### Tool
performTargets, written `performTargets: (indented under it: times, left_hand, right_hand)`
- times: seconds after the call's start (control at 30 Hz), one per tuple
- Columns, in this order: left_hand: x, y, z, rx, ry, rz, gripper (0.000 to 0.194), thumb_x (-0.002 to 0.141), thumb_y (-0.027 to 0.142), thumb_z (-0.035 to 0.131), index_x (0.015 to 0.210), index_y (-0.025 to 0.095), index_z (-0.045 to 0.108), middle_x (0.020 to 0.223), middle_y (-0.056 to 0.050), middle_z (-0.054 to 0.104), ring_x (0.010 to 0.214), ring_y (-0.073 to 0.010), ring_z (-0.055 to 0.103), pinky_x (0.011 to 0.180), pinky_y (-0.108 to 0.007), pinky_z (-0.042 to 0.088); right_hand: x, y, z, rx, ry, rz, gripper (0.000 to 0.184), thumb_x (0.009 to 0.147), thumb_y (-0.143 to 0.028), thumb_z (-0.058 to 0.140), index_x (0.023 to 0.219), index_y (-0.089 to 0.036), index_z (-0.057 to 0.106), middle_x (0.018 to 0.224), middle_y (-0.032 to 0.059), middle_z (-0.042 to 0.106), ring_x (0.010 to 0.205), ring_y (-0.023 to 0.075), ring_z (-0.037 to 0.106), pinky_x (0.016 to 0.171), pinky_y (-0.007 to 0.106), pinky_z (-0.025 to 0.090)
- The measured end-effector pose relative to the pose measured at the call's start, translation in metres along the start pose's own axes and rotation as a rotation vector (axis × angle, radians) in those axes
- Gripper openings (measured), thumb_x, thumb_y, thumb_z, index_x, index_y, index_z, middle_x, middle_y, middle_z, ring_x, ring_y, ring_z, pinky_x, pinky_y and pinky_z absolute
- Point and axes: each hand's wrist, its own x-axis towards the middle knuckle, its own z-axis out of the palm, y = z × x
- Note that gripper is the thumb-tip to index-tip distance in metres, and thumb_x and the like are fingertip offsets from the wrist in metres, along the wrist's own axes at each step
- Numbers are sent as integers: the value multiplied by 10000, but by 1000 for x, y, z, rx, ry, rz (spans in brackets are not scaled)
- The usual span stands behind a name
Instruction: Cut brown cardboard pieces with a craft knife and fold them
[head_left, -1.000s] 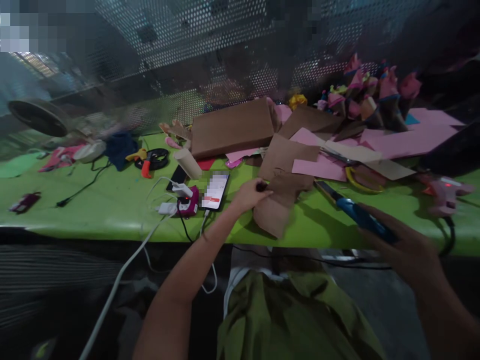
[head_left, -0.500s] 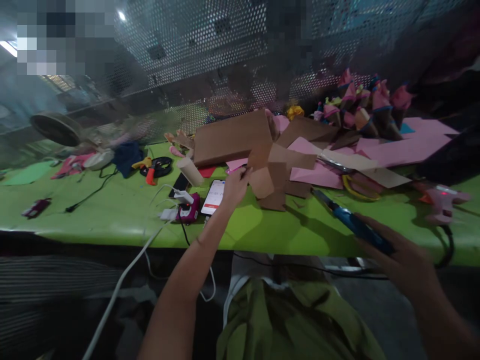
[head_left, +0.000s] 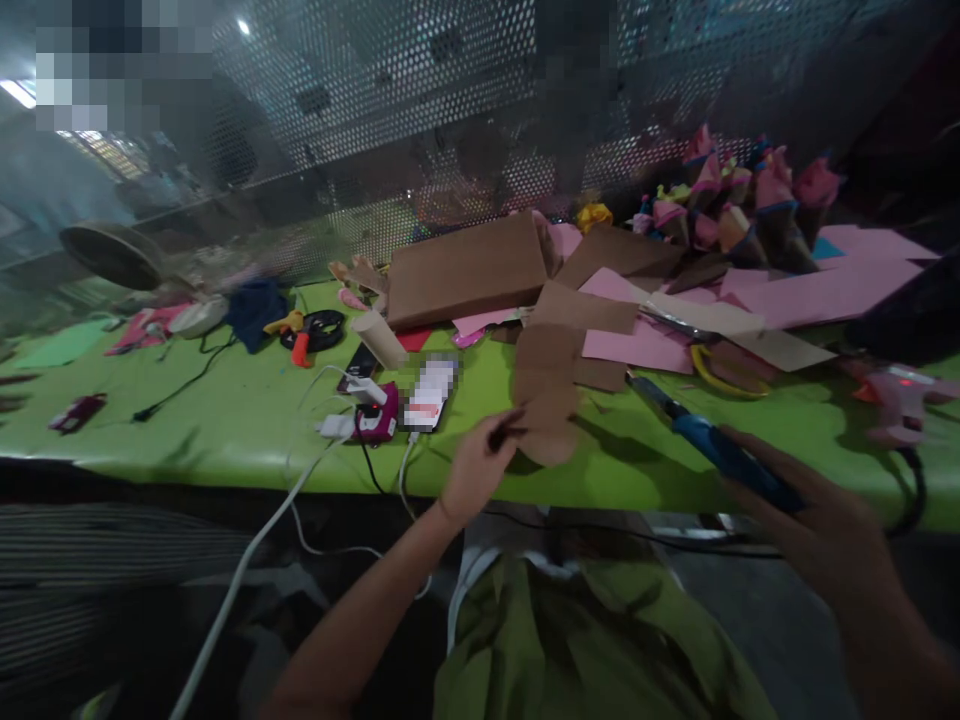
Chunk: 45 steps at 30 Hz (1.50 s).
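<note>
My left hand (head_left: 484,460) is closed, its fingers pinched at the left edge of a piece of brown cardboard (head_left: 551,425) with a rounded lower end. Motion blur softens the fingertips. The piece lies low over the green tabletop (head_left: 630,450), in front of more brown cardboard (head_left: 551,345). On the right, my right hand (head_left: 825,520) is wrapped around a slim tool with a blue handle (head_left: 724,455) and a narrow dark tip. That tip points up and left, beside the cardboard scraps and apart from the held piece.
Left of my left hand lie a phone (head_left: 431,395), a purple power adapter (head_left: 382,415) with cables, and a cardboard tube (head_left: 379,340). A pink glue gun (head_left: 900,400) rests at right. Behind are a brown box (head_left: 465,270), pink sheets (head_left: 637,345) and pink paper cones (head_left: 776,190).
My left hand has moved down and slightly right, bringing the cardboard piece nearer the table's front edge. The phone is less covered. My right hand and the blue tool have hardly moved.
</note>
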Motion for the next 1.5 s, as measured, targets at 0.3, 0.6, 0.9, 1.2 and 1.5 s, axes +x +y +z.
performTargets:
  times: [0.3, 0.6, 0.9, 1.2, 1.5]
  left_hand:
    - [-33, 32, -8, 1058, -457, 204, 520, 914, 251, 612, 1426, 196, 543, 1140, -120, 675, 1092, -275, 632, 897, -407, 537]
    - [9, 29, -24, 1029, -698, 577, 549, 937, 556, 595, 1435, 327, 547, 1644, -79, 400, 1505, -296, 361, 1208, -536, 260]
    - [-1, 25, -1, 1168, -518, 489, 704, 937, 637, 520, 1561, 330, 413, 1354, -140, 573, 1199, -303, 549, 1008, -435, 425]
    - [7, 9, 10, 998, -391, 548, 438, 1042, 413, 429, 1429, 256, 560, 1615, -103, 438, 1504, -253, 366, 1204, -463, 296]
    - [6, 11, 16, 1046, -375, 508, 465, 1050, 408, 404, 1498, 328, 501, 1632, -72, 432, 1494, -259, 404, 1152, -487, 363]
  right_hand:
    - [-3, -3, 2, -27, 7, -6, 558, 770, -554, 659, 1235, -256, 744, 1176, 74, 796, 1012, 335, 764, 907, 431, 602]
    - [-3, -8, -2, 18, -1, -4, 556, 756, -537, 674, 1217, -236, 755, 1147, 66, 805, 1005, 313, 768, 915, 397, 605]
    - [-5, -10, -3, 16, -7, -32, 512, 782, -544, 660, 1204, -270, 752, 1136, 49, 807, 982, 298, 771, 885, 396, 612]
    - [-29, 2, -18, -137, -199, -186, 467, 846, -520, 635, 1275, -361, 727, 1106, 22, 812, 875, 266, 789, 702, 330, 627]
    - [-42, -4, -25, -147, -274, -192, 397, 857, -479, 640, 1213, -358, 767, 1144, 14, 809, 874, 252, 799, 627, 284, 633]
